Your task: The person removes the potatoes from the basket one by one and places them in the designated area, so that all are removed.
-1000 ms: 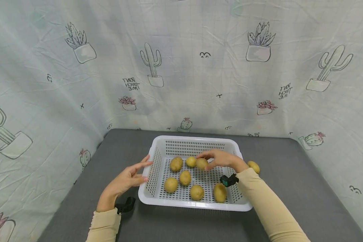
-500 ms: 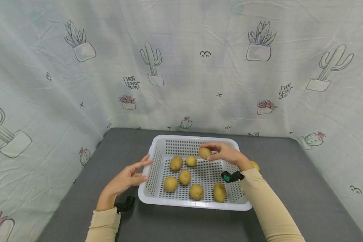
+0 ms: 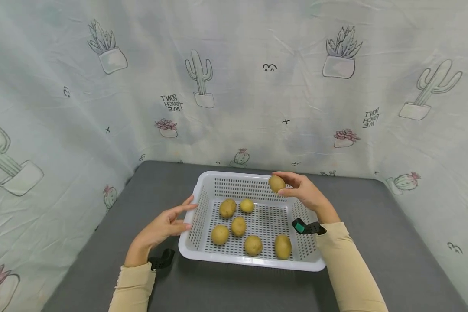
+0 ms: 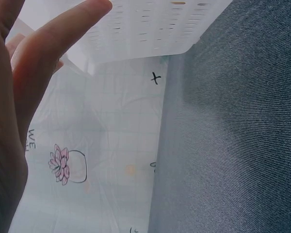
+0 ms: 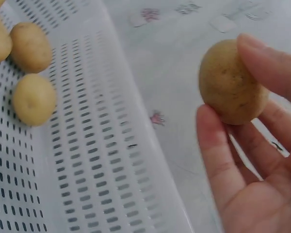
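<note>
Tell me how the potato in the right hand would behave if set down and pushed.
The held potato would probably roll, perhaps unevenly, given its rounded, slightly oval outline. It is likely firm: the right hand pinches it without visible denting.

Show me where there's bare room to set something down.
In the white perforated plastic basket, the floor's right rear is bare, bordered by yellow-brown oval potatoes leftward and in front. The dark grey table is bare before the basket, between beige sleeves, and right of the right sleeve. Crowded: the basket's left half and left rim, where the left hand is.
</note>
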The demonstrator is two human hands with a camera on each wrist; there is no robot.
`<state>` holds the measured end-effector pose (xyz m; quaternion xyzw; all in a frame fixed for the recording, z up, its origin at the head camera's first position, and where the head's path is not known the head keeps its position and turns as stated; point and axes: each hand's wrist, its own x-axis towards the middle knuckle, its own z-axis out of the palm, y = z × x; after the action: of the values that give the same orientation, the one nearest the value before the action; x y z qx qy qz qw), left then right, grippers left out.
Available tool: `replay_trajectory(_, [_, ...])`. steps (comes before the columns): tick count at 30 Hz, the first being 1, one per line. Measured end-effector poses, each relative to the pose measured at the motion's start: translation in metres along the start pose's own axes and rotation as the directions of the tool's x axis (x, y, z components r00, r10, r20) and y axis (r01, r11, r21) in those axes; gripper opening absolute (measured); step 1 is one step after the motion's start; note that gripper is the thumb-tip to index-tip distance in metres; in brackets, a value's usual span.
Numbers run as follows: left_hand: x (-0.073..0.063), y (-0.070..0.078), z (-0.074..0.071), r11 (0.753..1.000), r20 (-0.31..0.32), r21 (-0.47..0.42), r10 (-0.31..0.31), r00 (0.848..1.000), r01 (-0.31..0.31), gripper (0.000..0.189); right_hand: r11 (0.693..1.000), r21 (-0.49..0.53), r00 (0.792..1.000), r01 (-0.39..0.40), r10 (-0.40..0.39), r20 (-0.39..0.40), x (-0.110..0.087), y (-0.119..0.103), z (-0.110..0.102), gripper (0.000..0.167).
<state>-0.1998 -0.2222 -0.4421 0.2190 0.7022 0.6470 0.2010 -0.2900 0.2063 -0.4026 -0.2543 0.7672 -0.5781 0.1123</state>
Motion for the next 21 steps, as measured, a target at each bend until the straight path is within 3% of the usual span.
replay_trajectory(6, [0.002,0.000,0.002,1.000,-0.007,0.003,-0.015,1.000,0.015,0.064,1.000,0.011,0.994,0.020,-0.019,-0.109,-0.016,-0.001,-0.010,0.057])
replay_trajectory(11, [0.001,0.001,0.001,1.000,-0.014,0.004,-0.014,1.000,0.014,0.064,1.000,0.019,0.989,0.018,-0.015,-0.147,-0.026,-0.003,-0.014,0.058])
replay_trajectory(21, [0.001,0.002,0.001,1.000,-0.008,-0.008,-0.013,1.000,0.013,0.065,0.991,0.004,0.966,0.135,-0.131,-0.224,-0.052,-0.012,-0.028,0.051])
